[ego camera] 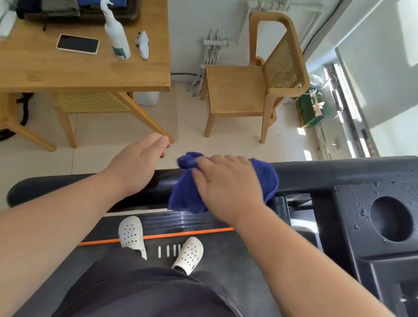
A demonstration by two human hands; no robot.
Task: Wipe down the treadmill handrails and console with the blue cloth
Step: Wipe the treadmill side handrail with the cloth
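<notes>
A blue cloth [187,196] is draped over the black treadmill handrail [81,186], which runs from lower left up to the console [354,210]. My right hand [225,186] lies on top of the cloth. Its fingers curl over the far side and the thumb bunches a fold at the left. Just left of the cloth, my left hand [138,160] is above the same rail, fingers loosely curled and holding nothing. Water drops sit on the console around its round cup holder [391,219].
I stand on the treadmill belt [214,267] in white clogs. A wooden table [51,68] at the left carries a spray bottle [115,32], a phone [77,44] and a dark tray [134,4] of folded cloths. A wooden chair [241,89] stands beyond the rail.
</notes>
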